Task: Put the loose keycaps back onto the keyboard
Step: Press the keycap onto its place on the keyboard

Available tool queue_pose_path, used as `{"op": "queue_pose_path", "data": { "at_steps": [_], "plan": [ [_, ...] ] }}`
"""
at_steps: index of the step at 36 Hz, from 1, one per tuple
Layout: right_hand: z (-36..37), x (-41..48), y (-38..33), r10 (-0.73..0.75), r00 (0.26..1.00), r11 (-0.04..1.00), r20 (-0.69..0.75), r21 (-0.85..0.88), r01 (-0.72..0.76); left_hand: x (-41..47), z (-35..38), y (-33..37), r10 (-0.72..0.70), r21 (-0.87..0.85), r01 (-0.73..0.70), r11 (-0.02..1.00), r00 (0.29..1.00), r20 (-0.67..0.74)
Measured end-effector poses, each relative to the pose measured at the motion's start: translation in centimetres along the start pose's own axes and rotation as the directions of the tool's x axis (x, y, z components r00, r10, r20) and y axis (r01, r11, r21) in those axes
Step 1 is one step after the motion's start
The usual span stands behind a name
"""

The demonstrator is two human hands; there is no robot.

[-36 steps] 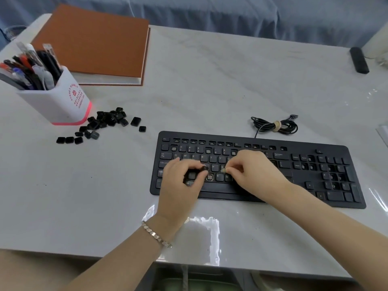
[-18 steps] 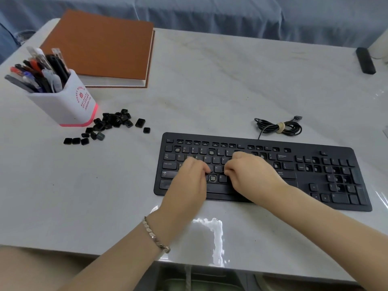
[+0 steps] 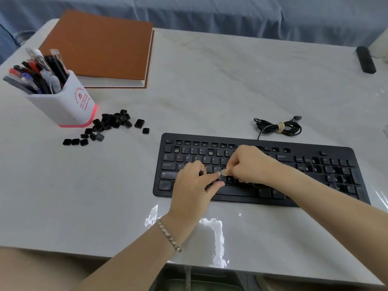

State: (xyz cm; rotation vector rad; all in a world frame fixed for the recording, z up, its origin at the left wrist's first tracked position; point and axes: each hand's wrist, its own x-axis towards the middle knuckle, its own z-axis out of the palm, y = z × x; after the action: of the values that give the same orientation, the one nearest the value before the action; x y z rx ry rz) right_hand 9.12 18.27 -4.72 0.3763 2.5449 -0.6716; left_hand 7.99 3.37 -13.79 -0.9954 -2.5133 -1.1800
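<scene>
Black on pale marble: keyboard [image 3: 241, 197] flat on the table [image 3: 210, 91], near the front edge, several sockets bare in the number row and numeric pad. Left hand [image 3: 193, 185] and right hand [image 3: 252, 164] both over the letter keys, meeting in the middle.

Left: fingers curled, forefinger and thumb reaching rightward, forefinger tip touching the other hand's fingertips.

Right: fingers curled, thumb and forefinger tips pressed together just below the H key.

Cannot tell whether either grips a keycap; spot too small and partly hidden.

Loose keycaps [image 3: 113, 120] heaped well left of the keyboard, just beside a white pen holder [image 3: 63, 103] with a pink base; three more in a row nearer the front, a few strays.

Brown notebook [image 3: 98, 47] behind the holder. Coiled cable [image 3: 277, 128] just behind the keyboard. Metal bracelet [image 3: 169, 236] on the left wrist.
</scene>
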Motion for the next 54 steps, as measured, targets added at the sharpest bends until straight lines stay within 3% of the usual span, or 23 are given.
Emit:
{"op": "queue_pose_path", "data": {
  "at_steps": [2, 5, 8, 11, 16, 20, 28, 35, 38, 42, 45, 49, 50, 54],
  "plan": [
    [0.4, -0.2, 0.0, -0.007, 0.999, 0.999, -0.041, -0.041, 0.006, 0.0, 0.1, -0.1, 0.005, 0.001, -0.005, 1.0, 1.0, -0.011],
    [1.2, -0.8, -0.2, -0.105, 0.986, 0.968, -0.132, -0.24, 0.071, -0.1, 0.2, 0.0, -0.003, -0.01, 0.002, 1.0, 1.0, -0.02],
    [2.0, -1.3, -0.2, -0.21, 0.969, 0.899, -0.128, -0.416, 0.14, -0.3, 0.3, 0.0, -0.018, -0.004, 0.018, 1.0, 1.0, -0.025],
    [2.2, -1.3, -0.1, -0.224, 0.967, 0.881, -0.123, -0.45, 0.146, -0.4, 0.3, 0.0, -0.02, -0.017, 0.02, 1.0, 0.999, -0.041],
    [1.3, -0.9, 0.1, -0.092, 0.986, 0.978, -0.138, -0.197, 0.064, -0.5, 0.5, -0.2, 0.005, 0.01, -0.005, 1.0, 0.998, -0.064],
    [0.6, -0.5, 0.2, -0.022, 0.995, 0.999, -0.094, -0.036, 0.019, -0.4, 0.4, -0.1, -0.01, 0.014, 0.011, 1.0, 0.999, -0.048],
    [1.8, -2.6, 2.1, -0.089, 0.966, 0.996, -0.244, -0.015, 0.089, 0.2, -0.8, 1.4, -0.246, -0.119, 0.259, 0.958, 0.962, 0.114],
    [5.3, -7.3, 6.3, -0.087, 0.969, 0.995, -0.233, 0.021, 0.094, 2.2, -2.6, 4.0, -0.403, -0.301, 0.441, 0.846, 0.897, 0.182],
    [5.5, -8.4, 7.0, -0.121, 0.956, 0.992, -0.267, -0.006, 0.124, 3.5, -3.2, 5.4, -0.449, -0.367, 0.542, 0.756, 0.838, 0.311],
    [4.7, -8.9, 7.5, -0.122, 0.949, 0.992, -0.291, -0.026, 0.12, 4.7, -3.2, 7.0, -0.47, -0.35, 0.7, 0.622, 0.691, 0.549],
    [3.8, -8.5, 7.8, -0.076, 0.889, 0.968, -0.451, 0.179, 0.174, 5.1, -2.6, 7.9, -0.447, -0.309, 0.738, 0.6, 0.629, 0.636],
    [2.2, -8.1, 7.5, 0.015, 0.889, 0.729, -0.457, 0.613, 0.303, 5.4, -1.5, 8.7, -0.4, -0.269, 0.745, 0.611, 0.584, 0.706],
    [1.9, -8.2, 7.4, 0.006, 0.896, 0.7, -0.445, 0.642, 0.314, 5.5, -1.3, 8.9, -0.382, -0.265, 0.741, 0.617, 0.576, 0.723],
    [1.4, -8.6, 8.5, -0.018, 0.897, 0.756, -0.442, 0.581, 0.301, 5.6, -0.3, 9.7, -0.358, -0.251, 0.741, 0.623, 0.555, 0.75]
  ]
}}
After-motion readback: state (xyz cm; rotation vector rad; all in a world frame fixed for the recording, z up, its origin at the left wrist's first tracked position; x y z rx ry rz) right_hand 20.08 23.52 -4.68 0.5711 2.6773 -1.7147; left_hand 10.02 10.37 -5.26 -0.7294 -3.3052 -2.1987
